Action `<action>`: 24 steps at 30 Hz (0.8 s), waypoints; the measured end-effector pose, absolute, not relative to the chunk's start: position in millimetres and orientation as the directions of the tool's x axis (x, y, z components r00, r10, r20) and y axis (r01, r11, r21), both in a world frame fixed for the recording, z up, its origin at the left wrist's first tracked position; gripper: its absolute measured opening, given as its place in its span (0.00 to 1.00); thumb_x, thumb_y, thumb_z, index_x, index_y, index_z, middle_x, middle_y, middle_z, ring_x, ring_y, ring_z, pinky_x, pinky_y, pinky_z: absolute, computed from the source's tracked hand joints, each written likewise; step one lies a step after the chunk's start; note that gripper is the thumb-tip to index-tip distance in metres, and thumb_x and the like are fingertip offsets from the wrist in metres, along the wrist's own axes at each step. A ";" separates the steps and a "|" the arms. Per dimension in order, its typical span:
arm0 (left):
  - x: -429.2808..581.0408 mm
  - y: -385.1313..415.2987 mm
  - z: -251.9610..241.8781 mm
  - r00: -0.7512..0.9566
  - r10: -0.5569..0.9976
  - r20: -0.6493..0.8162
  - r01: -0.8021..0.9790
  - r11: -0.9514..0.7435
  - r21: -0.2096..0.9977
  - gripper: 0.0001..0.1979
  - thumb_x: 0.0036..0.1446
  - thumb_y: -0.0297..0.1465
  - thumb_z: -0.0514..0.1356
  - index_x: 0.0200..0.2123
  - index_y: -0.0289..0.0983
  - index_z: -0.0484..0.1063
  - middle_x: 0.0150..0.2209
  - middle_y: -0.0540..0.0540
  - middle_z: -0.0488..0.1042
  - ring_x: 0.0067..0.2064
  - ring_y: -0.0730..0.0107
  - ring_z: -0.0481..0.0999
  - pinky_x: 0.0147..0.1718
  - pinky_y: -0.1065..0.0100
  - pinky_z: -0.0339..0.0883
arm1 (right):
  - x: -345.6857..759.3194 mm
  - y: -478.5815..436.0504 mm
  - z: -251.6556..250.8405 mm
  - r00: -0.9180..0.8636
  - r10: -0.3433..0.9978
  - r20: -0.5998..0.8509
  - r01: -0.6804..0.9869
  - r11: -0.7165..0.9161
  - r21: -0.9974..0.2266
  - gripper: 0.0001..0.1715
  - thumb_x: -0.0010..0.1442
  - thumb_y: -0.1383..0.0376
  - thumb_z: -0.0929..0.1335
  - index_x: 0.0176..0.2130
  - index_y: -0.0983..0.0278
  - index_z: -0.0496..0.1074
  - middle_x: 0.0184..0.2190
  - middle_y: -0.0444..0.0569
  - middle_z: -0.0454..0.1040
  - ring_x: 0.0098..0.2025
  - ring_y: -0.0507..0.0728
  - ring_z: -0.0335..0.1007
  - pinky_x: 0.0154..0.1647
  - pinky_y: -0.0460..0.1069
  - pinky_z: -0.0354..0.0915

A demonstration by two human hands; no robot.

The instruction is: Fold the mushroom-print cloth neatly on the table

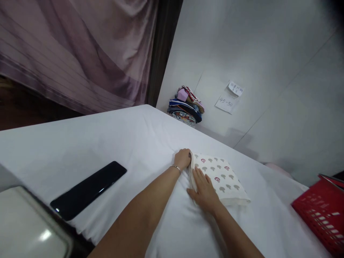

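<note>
A folded white cloth [215, 175] printed with grey and red mushrooms lies on the white-covered table [115, 136]. My left hand [183, 158], with a thin bracelet at its wrist, has its fingers curled round the cloth's far left corner. Some of those fingertips are hidden behind the fabric. Nearer to me, my right hand [204, 190] rests flat on the cloth's left side, fingers stretched out and thumb apart. Several layers show along the folded left edge between the two hands.
A long black glossy object [88, 190] lies left. A pale, dark-edged object [29, 225] fills the lower left corner. Folded clothes [185, 107] are stacked by the wall, near paper notes [225, 104]. A red basket [322, 211] is at right; a pinkish curtain [102, 50] hangs behind.
</note>
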State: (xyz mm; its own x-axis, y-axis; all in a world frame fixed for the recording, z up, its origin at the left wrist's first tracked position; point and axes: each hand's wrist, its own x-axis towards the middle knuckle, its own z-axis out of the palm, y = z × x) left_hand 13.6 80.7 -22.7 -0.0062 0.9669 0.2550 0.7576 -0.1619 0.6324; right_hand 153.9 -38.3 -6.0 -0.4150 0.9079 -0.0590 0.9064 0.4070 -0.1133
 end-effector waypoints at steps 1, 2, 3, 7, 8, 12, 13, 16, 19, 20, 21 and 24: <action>13.9 82.6 -23.3 -0.001 0.969 0.245 0.758 -0.159 0.632 0.12 0.53 0.27 0.53 0.40 0.41 0.71 0.43 0.45 0.73 0.47 0.64 0.68 0.43 0.66 0.60 | 153.3 -38.6 -5.9 -0.408 0.911 -0.064 0.911 0.401 -0.100 0.44 0.57 0.54 0.58 0.65 0.65 0.36 0.66 0.46 0.33 0.67 0.56 0.25 0.64 0.57 0.30; 14.4 84.5 -23.9 0.000 0.972 0.234 0.758 -0.153 0.634 0.12 0.53 0.26 0.53 0.39 0.40 0.71 0.42 0.45 0.73 0.47 0.64 0.68 0.43 0.66 0.60 | 152.8 -38.8 -5.8 -0.402 0.913 -0.069 0.914 0.396 -0.088 0.44 0.58 0.54 0.58 0.65 0.66 0.36 0.66 0.46 0.32 0.67 0.56 0.25 0.64 0.57 0.30; 14.8 86.3 -24.5 -0.001 0.975 0.222 0.757 -0.145 0.637 0.12 0.53 0.26 0.53 0.39 0.40 0.72 0.42 0.44 0.74 0.47 0.63 0.69 0.43 0.66 0.60 | 152.4 -39.0 -5.8 -0.398 0.915 -0.071 0.917 0.392 -0.077 0.43 0.58 0.54 0.58 0.65 0.66 0.36 0.66 0.46 0.32 0.67 0.55 0.25 0.64 0.57 0.30; 12.7 95.0 -25.8 -0.003 0.987 0.163 0.738 -0.108 0.667 0.12 0.53 0.26 0.52 0.38 0.39 0.73 0.42 0.43 0.75 0.46 0.62 0.70 0.42 0.66 0.61 | 152.0 -40.2 -5.1 -0.396 0.916 -0.071 0.918 0.392 -0.056 0.43 0.58 0.55 0.58 0.65 0.65 0.36 0.66 0.46 0.33 0.67 0.56 0.25 0.64 0.57 0.30; 10.6 97.6 -25.7 0.001 0.989 0.147 0.728 -0.101 0.678 0.13 0.53 0.26 0.52 0.39 0.39 0.74 0.42 0.43 0.75 0.45 0.63 0.71 0.41 0.67 0.61 | 152.1 -40.5 -4.7 -0.397 0.915 -0.072 0.918 0.394 -0.056 0.43 0.58 0.55 0.58 0.65 0.64 0.35 0.66 0.46 0.34 0.67 0.56 0.25 0.64 0.57 0.31; -2.6 106.7 -24.0 0.083 0.992 0.091 0.666 -0.123 0.735 0.15 0.51 0.25 0.53 0.37 0.40 0.76 0.38 0.48 0.77 0.38 0.70 0.73 0.36 0.73 0.63 | 152.9 -41.3 -3.6 -0.408 0.910 -0.071 0.913 0.404 -0.055 0.42 0.59 0.55 0.57 0.65 0.63 0.35 0.66 0.45 0.33 0.67 0.56 0.25 0.64 0.57 0.32; -5.8 107.7 -23.3 0.111 0.990 0.083 0.649 -0.136 0.749 0.15 0.50 0.24 0.53 0.37 0.40 0.77 0.36 0.50 0.78 0.36 0.72 0.74 0.34 0.74 0.63 | 153.2 -41.3 -3.6 -0.411 0.909 -0.069 0.912 0.408 -0.054 0.42 0.59 0.54 0.57 0.65 0.63 0.35 0.66 0.45 0.33 0.67 0.56 0.25 0.64 0.57 0.32; -11.7 106.3 -21.0 0.159 0.984 0.083 0.612 -0.164 0.773 0.16 0.49 0.23 0.53 0.37 0.40 0.77 0.34 0.52 0.78 0.34 0.75 0.73 0.31 0.77 0.62 | 154.3 -41.1 -4.0 -0.422 0.904 -0.068 0.907 0.419 -0.051 0.42 0.59 0.54 0.56 0.65 0.63 0.35 0.66 0.44 0.32 0.67 0.55 0.25 0.64 0.56 0.31; -12.6 102.3 -17.7 0.161 0.982 0.096 0.612 -0.176 0.771 0.17 0.49 0.24 0.52 0.38 0.42 0.77 0.34 0.53 0.78 0.34 0.75 0.73 0.31 0.77 0.62 | 154.7 -41.2 -4.2 -0.426 0.902 -0.072 0.905 0.424 -0.044 0.41 0.60 0.53 0.56 0.65 0.64 0.35 0.66 0.45 0.32 0.67 0.54 0.24 0.65 0.56 0.31; -12.2 101.2 -16.6 0.156 0.983 0.099 0.620 -0.175 0.765 0.17 0.49 0.24 0.52 0.38 0.42 0.77 0.35 0.53 0.78 0.35 0.75 0.74 0.31 0.77 0.62 | 154.6 -41.3 -4.1 -0.426 0.902 -0.073 0.905 0.424 -0.042 0.41 0.60 0.54 0.56 0.65 0.64 0.34 0.66 0.45 0.33 0.67 0.55 0.24 0.65 0.56 0.31; -11.5 100.4 -15.6 0.146 0.984 0.100 0.632 -0.171 0.756 0.17 0.49 0.24 0.53 0.38 0.43 0.76 0.35 0.52 0.78 0.35 0.74 0.74 0.31 0.76 0.62 | 154.3 -41.4 -4.0 -0.425 0.902 -0.073 0.905 0.423 -0.042 0.41 0.60 0.54 0.56 0.65 0.64 0.34 0.66 0.45 0.33 0.67 0.55 0.24 0.65 0.56 0.32; -8.3 98.5 -14.1 0.086 0.990 0.110 0.685 -0.139 0.715 0.15 0.49 0.25 0.53 0.36 0.43 0.76 0.37 0.50 0.77 0.39 0.70 0.74 0.34 0.73 0.62 | 153.2 -41.4 -3.4 -0.417 0.906 -0.077 0.909 0.415 -0.043 0.41 0.60 0.54 0.56 0.65 0.64 0.34 0.66 0.45 0.33 0.67 0.55 0.24 0.64 0.56 0.32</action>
